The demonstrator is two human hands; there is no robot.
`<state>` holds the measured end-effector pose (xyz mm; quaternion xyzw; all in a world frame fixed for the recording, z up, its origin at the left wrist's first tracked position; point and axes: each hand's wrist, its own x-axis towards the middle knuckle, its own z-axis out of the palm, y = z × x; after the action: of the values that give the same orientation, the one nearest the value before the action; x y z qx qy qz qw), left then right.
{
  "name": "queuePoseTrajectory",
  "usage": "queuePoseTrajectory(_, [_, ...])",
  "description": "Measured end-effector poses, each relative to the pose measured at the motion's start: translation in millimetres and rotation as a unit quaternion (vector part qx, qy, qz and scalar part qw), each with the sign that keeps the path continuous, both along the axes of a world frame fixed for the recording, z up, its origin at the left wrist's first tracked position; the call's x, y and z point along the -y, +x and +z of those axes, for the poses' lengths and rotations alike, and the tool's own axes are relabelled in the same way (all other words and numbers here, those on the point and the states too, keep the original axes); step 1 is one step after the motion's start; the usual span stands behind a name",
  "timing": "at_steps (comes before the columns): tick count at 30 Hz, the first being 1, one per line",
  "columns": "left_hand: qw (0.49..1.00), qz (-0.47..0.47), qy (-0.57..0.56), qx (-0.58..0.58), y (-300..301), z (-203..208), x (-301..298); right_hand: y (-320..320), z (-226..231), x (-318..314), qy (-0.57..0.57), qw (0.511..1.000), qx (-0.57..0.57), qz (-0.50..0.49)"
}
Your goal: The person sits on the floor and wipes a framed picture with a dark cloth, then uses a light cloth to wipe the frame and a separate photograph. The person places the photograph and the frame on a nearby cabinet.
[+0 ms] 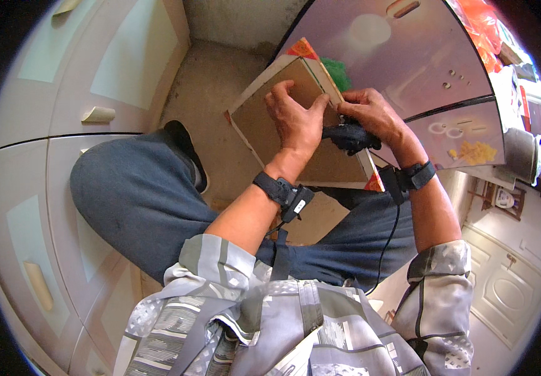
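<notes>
A rectangular frame [245, 93] with white rails, red patterned corners and a brown board [308, 78] inside stands tilted between my legs. My left hand [298, 119] is over the board, its bent fingers apart from the thumb. That thumb's tip presses the right rail. My right hand [374, 116] is closed on the same rail from outside, thumb and fingers bent close together near my left thumb. Below it, across the rail, is a black lumpy object [352, 136]; its kind is unclear. Anything small pinched in the right fingertips is hidden.
Pale cabinets with drawers [98, 114] line the left. A purple decorated panel [402, 62] stands just beyond the frame at right. Red plastic bags [480, 28] and a metal pot [521, 153] lie farther right. A black cable [397, 232] hangs from my right wrist device.
</notes>
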<state>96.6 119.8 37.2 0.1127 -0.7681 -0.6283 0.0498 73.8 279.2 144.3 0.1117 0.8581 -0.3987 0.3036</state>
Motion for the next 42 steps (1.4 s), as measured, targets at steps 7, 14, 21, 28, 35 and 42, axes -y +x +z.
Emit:
queuePoseTrajectory(7, [0.999,-0.025,0.014,0.037,-5.1,6.1,3.7,-0.7,-3.7,-4.5,0.054,0.996,-0.044,0.053])
queuePoseTrajectory(14, [1.0,-0.012,0.011,0.004,-3.8,10.9,2.3,6.6,-7.0,0.7,-0.014,0.997,-0.069,0.022])
queuePoseTrajectory(21, [0.999,-0.041,0.023,-0.011,-4.2,14.5,4.6,4.4,-7.8,-0.4,0.043,0.993,-0.099,0.058])
queuePoseTrajectory(28, [0.999,-0.046,0.001,-0.008,-7.8,16.4,1.6,11.0,-5.2,12.5,0.088,0.984,-0.144,0.049])
queuePoseTrajectory(35, [0.991,-0.06,0.049,0.105,-17.0,8.6,6.4,13.1,-1.5,16.5,0.132,0.982,-0.131,0.042])
queuePoseTrajectory(42, [0.984,-0.032,0.105,0.14,-20.0,-1.6,4.4,9.0,-3.6,13.8,0.13,0.984,-0.115,0.03])
